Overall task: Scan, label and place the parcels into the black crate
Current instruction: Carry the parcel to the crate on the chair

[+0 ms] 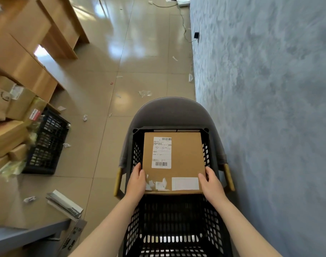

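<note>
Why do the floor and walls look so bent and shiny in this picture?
Head view: the wide-angle lens bows the tiled floor and blue wall outward; window glare whitens the far tiles; the left edge is blurred, while the cardboard parcel stays sharp.

— What sort of place is this?
— A parcel packing or dispatch room, set up in an office. Left of the hands [174, 184], cardboard parcels [8, 127] with shipping labels heap beside a black crate [49, 143] on the floor.
— Anything else?
— Torn label backing scraps [144, 93] litter the glossy tiled floor [102, 71] ahead of the hands, wooden office furniture [37, 34] stands far left, and the labelled box [174, 162] between the hands bears a barcode.
</note>
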A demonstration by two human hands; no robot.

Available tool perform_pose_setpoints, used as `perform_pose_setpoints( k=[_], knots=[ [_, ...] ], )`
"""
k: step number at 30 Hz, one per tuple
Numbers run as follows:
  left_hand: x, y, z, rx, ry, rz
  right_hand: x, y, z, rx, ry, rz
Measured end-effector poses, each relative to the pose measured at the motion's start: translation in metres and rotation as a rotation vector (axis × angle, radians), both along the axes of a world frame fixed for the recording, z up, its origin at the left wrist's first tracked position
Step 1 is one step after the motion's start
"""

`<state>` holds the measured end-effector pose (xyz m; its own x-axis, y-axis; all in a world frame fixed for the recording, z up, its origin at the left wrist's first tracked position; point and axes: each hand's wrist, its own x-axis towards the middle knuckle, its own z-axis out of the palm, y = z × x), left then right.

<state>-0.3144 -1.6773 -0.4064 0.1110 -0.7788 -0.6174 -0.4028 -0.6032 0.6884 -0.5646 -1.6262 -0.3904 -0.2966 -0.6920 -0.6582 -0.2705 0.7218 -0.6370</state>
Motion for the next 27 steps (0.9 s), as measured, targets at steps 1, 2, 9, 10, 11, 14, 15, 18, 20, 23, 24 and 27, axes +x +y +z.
perform_pose_setpoints(
  k=[1,2,9,10,11,14,15,18,20,23,24,27],
  knots=[
    [0.002,0.002,0.005,-0.024,-0.013,-0.055,0.002,0.003,0.006,-0.013,0.023,0.024],
    [0.003,0.005,0.011,-0.05,-0.026,-0.118,0.003,0.007,0.012,-0.034,0.057,0.051],
    [0.028,0.021,0.049,-0.42,-0.382,-0.706,0.023,0.061,0.059,-0.211,0.445,0.202],
    [0.031,0.023,0.055,-0.476,-0.406,-0.789,0.027,0.072,0.064,-0.219,0.486,0.205],
    [0.033,0.025,0.061,-0.521,-0.418,-0.872,0.033,0.085,0.07,-0.22,0.524,0.201],
    [0.035,0.034,0.076,-0.657,-0.444,-1.135,0.054,0.131,0.086,-0.198,0.631,0.132],
    [0.033,0.038,0.083,-0.712,-0.456,-1.23,0.063,0.149,0.09,-0.19,0.668,0.088],
    [0.024,0.058,0.106,-0.86,-0.469,-1.464,0.093,0.207,0.1,-0.176,0.739,-0.061],
    [0.015,0.078,0.121,-0.94,-0.452,-1.569,0.115,0.25,0.107,-0.165,0.754,-0.177],
    [-0.004,0.122,0.138,-1.033,-0.356,-1.734,0.149,0.321,0.121,-0.102,0.739,-0.341],
    [-0.01,0.141,0.142,-1.073,-0.32,-1.793,0.161,0.345,0.125,-0.085,0.728,-0.397],
    [-0.029,0.207,0.151,-1.193,-0.255,-1.943,0.196,0.421,0.136,-0.039,0.767,-0.558]
  ],
)
